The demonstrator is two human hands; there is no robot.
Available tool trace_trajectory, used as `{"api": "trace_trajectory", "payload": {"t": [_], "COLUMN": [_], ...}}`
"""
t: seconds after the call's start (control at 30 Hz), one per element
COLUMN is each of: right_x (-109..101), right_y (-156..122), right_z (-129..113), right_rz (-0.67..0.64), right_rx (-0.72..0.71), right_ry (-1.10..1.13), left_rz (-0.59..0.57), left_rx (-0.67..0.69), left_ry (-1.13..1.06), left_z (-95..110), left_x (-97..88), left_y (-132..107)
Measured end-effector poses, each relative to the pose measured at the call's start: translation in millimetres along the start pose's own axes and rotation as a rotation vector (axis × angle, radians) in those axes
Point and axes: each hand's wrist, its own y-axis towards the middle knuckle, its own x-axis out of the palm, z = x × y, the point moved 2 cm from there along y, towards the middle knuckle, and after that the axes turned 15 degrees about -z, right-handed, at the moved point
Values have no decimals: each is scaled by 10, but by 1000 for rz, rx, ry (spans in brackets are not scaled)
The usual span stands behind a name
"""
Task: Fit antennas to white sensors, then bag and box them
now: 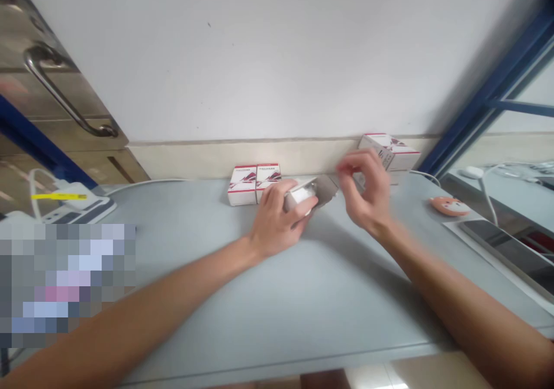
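My left hand [277, 219] is wrapped round a small carton [296, 198], held above the table with its end open and a grey cardboard flap [325, 191] folded out to the right. Something white, partly clear, shows inside the carton. Just right of the flap is my right hand [367, 190], apart from the carton and blurred by motion. Its fingers and thumb curl into a loop, the tips close together. Whatever they may pinch is too small or blurred to make out.
Red-and-white boxes [243, 186] stand behind my left hand. More such boxes [400, 152] are stacked by the wall at right. An orange-and-white item [450, 205] and a dark phone-like slab [508, 250] lie at right. A power strip [93, 211] with cables sits at left.
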Motion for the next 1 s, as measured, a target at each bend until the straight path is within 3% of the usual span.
{"api": "trace_trajectory", "payload": {"t": [0.07, 0.13, 0.23, 0.37, 0.63, 0.87, 1.0], "right_x": [18, 46, 72, 94, 72, -5, -52], "right_y": [-15, -40, -47, -18, 7, 57, 70], "right_z": [-173, -230, -169, -99, -75, -89, -42], "right_rz": [-80, -116, -99, -163, -288, -334, -358], "right_rx": [-165, -209, -87, 31, 218, 285, 344], "right_ry": [-83, -199, -275, -156, 24, -22, 11], "left_rz": [-9, -10, 0, 7, -143, -154, -134], "left_rx": [24, 8, -17, 29, 56, 80, 60], "left_ry": [22, 22, 6, 7, -31, 17, -71], "left_z": [9, 2, -19, -39, -43, -17, -17], "left_x": [11, 21, 28, 31, 41, 15, 56], "left_y": [-13, -19, -12, 3, -10, 5, -28]}}
